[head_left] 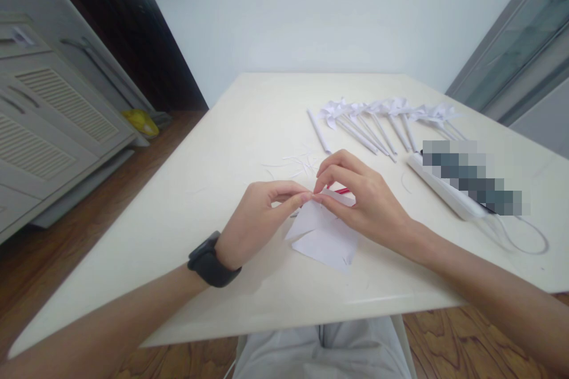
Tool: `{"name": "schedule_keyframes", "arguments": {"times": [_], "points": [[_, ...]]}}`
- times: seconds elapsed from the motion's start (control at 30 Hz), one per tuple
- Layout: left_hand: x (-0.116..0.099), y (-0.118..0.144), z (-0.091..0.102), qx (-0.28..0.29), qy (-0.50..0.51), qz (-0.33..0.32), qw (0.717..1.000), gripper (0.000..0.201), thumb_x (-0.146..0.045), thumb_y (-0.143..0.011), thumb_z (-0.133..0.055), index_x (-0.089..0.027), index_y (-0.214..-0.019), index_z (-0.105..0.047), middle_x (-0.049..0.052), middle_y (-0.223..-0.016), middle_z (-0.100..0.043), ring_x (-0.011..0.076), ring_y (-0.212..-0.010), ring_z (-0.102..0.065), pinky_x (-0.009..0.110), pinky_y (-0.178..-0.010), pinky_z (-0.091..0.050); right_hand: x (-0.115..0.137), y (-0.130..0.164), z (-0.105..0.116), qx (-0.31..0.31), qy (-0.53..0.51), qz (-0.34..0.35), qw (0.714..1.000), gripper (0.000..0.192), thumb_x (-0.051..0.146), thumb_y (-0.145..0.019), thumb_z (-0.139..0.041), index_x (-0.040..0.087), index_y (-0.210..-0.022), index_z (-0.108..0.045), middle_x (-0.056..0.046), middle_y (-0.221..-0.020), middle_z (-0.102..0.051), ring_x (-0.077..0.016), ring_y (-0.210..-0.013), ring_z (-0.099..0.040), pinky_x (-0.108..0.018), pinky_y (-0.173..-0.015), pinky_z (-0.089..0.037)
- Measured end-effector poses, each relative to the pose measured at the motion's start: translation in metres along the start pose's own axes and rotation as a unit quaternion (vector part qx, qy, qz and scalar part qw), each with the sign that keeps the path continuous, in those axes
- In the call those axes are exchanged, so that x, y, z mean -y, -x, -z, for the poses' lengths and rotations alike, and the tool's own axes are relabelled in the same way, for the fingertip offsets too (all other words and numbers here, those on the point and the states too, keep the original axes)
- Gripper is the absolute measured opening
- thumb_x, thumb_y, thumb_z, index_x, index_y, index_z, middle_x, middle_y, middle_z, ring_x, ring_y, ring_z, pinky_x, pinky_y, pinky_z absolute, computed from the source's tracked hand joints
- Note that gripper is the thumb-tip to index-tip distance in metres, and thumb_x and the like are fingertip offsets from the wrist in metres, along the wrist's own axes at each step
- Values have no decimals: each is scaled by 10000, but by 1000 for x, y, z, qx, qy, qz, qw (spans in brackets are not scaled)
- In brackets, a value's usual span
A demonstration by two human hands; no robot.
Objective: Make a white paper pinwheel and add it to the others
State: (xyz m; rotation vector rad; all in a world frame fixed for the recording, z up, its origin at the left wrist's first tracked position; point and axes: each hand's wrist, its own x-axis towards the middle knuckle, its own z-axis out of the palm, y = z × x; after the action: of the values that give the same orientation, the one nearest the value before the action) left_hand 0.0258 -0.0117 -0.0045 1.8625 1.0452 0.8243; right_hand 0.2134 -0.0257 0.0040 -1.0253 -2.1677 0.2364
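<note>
Paper (324,234), a white sheet partly folded, lies near the front edge of a cream table (249,118), just below the centre of the frame, with both bare hands working at its upper corner. Left hand (262,213), a dark watch (208,262) on its wrist, pinches a raised flap between thumb and forefinger, its fingertips (304,196) meeting those of the other hand. Right hand (362,198) bends over the sheet from the right, its fingers closed on the same fold and pressing it down; a red object (342,190) shows just behind the fingers, too hidden to identify.

Thin paper trimmings (296,164) lie scattered on the table just above the hands. Farther back, in the upper right of the tabletop, a row of finished white paper pinwheels (386,115) on rolled paper sticks lies side by side, with one bare stick (318,130) at the left end of the row. A white power strip (444,189) with a looping cable (524,237) sits at the right, partly blurred out. Pale cabinets (48,118) line the left edge of the frame above a wooden floor (66,243), where a yellow object (140,122) rests.
</note>
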Motion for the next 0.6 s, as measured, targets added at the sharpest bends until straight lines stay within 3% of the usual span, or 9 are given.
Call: {"name": "schedule_keyframes", "arguments": {"times": [0.27,0.43,0.6], "points": [[-4,-3,3,40,145,106,983,196,-314,-794,-575,-162,-757,-692,15,-744,-672,128,-681,-574,206,-599,-440,0,-1,1,-6,-52,-25,998,73,97,-777,-590,170,-785,-589,-16,-897,-515,-108,-813,-526,-219,-680,-462],[-1,-3,4,92,266,144,949,166,-309,-785,-606,-161,-808,-677,30,-836,-668,140,-762,-593,234,-684,-456,2,-2,4,-7,-69,-31,997,78,99,-780,-592,176,-773,-593,-9,-902,-529,-112,-810,-539,-249,-741,-451],[2,-3,4,114,321,157,927,148,-278,-777,-627,-152,-844,-664,42,-856,-660,175,-841,-605,283,-762,-453,3,-2,5,-5,-81,-10,997,62,109,-790,-585,169,-773,-579,-13,-884,-524,-118,-813,-532,-258,-751,-434]]}}
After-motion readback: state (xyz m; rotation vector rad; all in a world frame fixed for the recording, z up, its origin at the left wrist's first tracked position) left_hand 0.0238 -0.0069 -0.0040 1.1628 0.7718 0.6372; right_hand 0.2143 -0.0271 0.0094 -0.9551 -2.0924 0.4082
